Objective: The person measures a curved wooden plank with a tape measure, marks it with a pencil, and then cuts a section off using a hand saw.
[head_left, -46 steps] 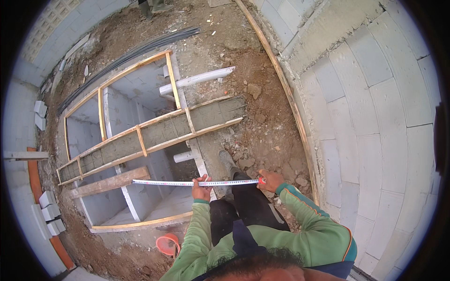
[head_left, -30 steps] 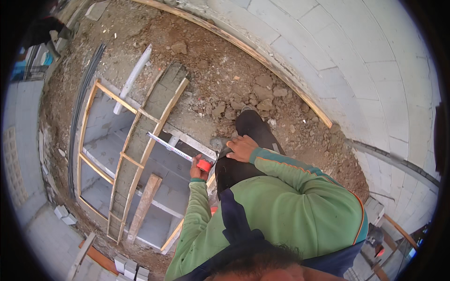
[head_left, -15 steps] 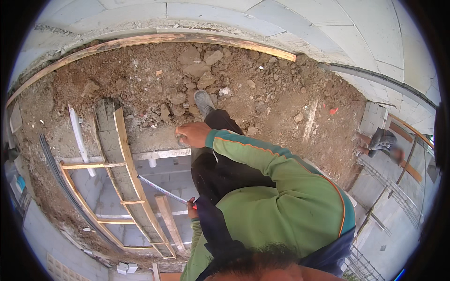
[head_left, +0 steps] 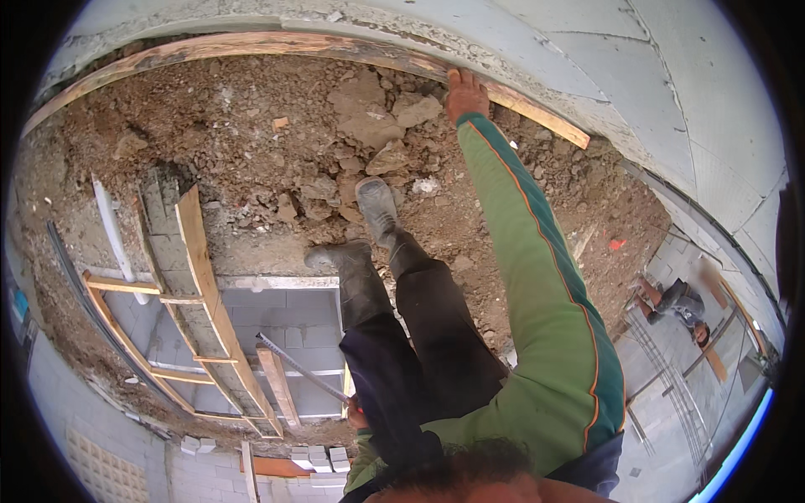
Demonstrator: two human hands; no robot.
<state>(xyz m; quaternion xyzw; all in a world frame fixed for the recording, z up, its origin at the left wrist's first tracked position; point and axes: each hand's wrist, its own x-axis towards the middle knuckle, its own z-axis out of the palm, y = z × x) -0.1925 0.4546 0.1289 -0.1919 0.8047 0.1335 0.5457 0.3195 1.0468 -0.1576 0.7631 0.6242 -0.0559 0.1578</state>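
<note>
My right hand reaches far forward at the end of a stretched arm. Its fingers are bent over the long wooden plank that runs along the foot of the block wall. Low beside my thigh, my left hand is closed round a tape measure, its case mostly hidden by the hand and my trousers. The pulled-out blade of the tape measure slants up and left over the opening in the ground, its free end near a wooden form filled with grey concrete.
My boots stand on loose soil and clods beside the opening. A short board leans within it. A white pipe and dark bent conduits lie left. Another person is at the lower level on the right, near rebar.
My right hand has moved from near my knee forward to the plank. My body has straightened, and both boots now show. The tape's end has come away from the concrete form.
</note>
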